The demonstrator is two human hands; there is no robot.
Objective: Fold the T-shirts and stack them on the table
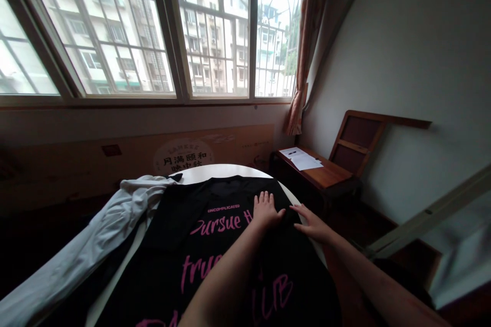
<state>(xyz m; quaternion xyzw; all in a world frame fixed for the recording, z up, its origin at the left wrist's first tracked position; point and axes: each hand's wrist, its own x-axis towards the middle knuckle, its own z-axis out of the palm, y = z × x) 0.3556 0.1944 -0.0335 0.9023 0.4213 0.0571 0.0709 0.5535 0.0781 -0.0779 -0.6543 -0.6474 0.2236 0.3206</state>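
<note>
A black T-shirt (226,194) with pink lettering is spread over a round white table (233,169). My left hand (266,209) lies flat on the shirt's upper right part, fingers stretched out and a little apart. Close beside it, my right hand (310,222) is at the shirt's right edge by the table rim, its fingers extended and thumb apart. Whether the right fingertips touch the cloth or hover just over it, I cannot tell. My left forearm covers part of the lettering.
Light grey clothing (95,225) lies rumpled on the table's left side, hanging toward me. Right of the table stands a wooden chair (333,171) with paper (301,158) and a pen on it. Behind are a cardboard panel (238,148), barred windows and a tied curtain (297,107).
</note>
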